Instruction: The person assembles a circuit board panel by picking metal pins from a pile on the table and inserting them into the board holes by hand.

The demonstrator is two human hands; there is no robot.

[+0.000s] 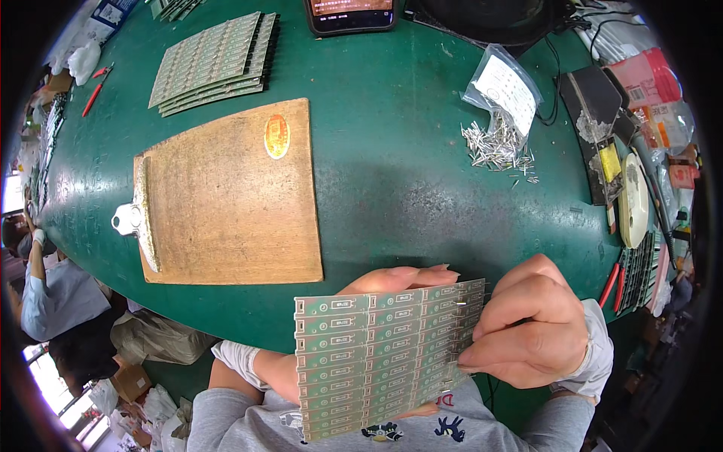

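Note:
A green printed circuit board panel (369, 369), divided into rows of small identical boards, is tilted up in front of my body. My left hand (395, 279) grips it from behind, its fingers showing over the top edge and most of the hand hidden. At the panel's right side my right hand (531, 328) is closed in a pinch, fingertips against the board's face. Whatever is between those fingertips is too small or hidden to name. A short shiny metal pin (461, 303) shows on the panel near its upper right corner.
A wooden clipboard (226, 203) lies left of centre, with stacked circuit board panels (211, 64) behind it. Loose metal pins (497, 147) spill from a plastic bag (503, 83) at the right. Red-handled pliers (94, 94), a phone (350, 19) and another person's sleeve (64, 301) also appear.

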